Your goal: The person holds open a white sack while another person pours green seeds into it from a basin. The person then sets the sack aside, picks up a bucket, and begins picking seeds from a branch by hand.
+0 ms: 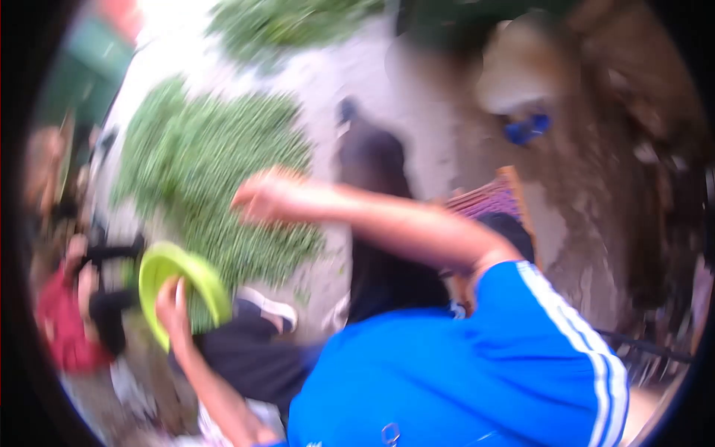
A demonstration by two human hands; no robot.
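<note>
Closest to me on the head feed is the bright blue shirt [417, 365], white stripes down the right sleeve, with black trousers [376, 276] below it. Behind the right elbow there's a woven purple seat [488, 197] with a wooden-looking edge. Left hand [173, 309] is off to the left, fingers gripping the rim of a lime-green bowl [214, 290], which is tipped on its side a bit and has some green stuff in it. My right hand [272, 195] is out in front of the big green leafy pile [216, 149] on the ground; too smeary to say if those fingers are closed or holding anything, or whether they touch the pile. Someone in a red top [67, 324] is over at the left edge. Farther out I've got a second green pile [290, 26] and, upper right, a small blue thing [527, 129] I can't make out.
</note>
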